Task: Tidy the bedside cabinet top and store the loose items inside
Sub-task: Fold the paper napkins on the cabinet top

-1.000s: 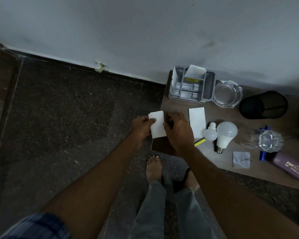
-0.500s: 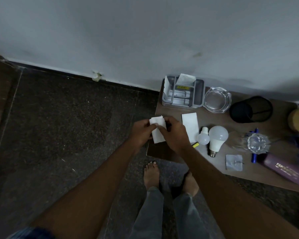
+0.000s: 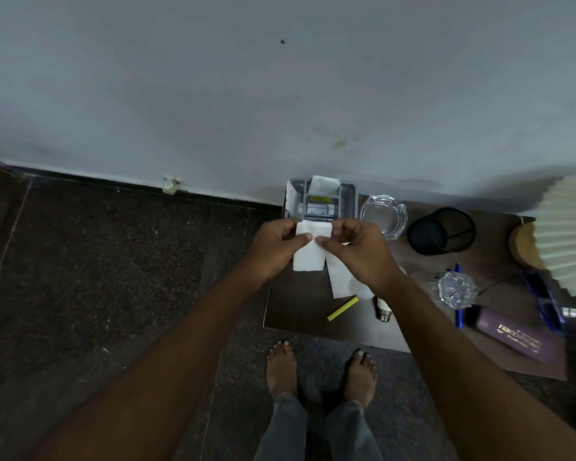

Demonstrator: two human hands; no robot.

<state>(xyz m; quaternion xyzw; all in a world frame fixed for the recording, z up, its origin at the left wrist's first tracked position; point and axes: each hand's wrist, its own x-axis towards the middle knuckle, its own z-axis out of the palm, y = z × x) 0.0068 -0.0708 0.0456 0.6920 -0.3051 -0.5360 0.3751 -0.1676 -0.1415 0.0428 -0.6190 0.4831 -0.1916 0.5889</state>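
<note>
While both hands work at it, the small white folded paper napkin point(image 3: 308, 252) hangs in the air above the left end of the brown wooden cabinet top point(image 3: 300, 304), its upper edge pinched and its lower part dangling free. The left hand point(image 3: 273, 249) nips that edge between thumb and forefinger at the napkin's ten o'clock; the right hand point(image 3: 354, 252) does the same at two o'clock, the other fingers curled loosely with nothing else in them. By my reading the step in hand is folding or squaring this napkin before storing it.

A second flat white napkin point(image 3: 340, 281) lies on the top at the held one's five o'clock, with a short yellow stick point(image 3: 342, 308) beyond it. At twelve o'clock stands the grey plastic compartment organiser point(image 3: 346, 201), already holding white paper, and at its three o'clock a clear glass ashtray point(image 3: 383, 216).

Next, likely, a short carry toward twelve o'clock and a clean drop into a free slot.
</note>
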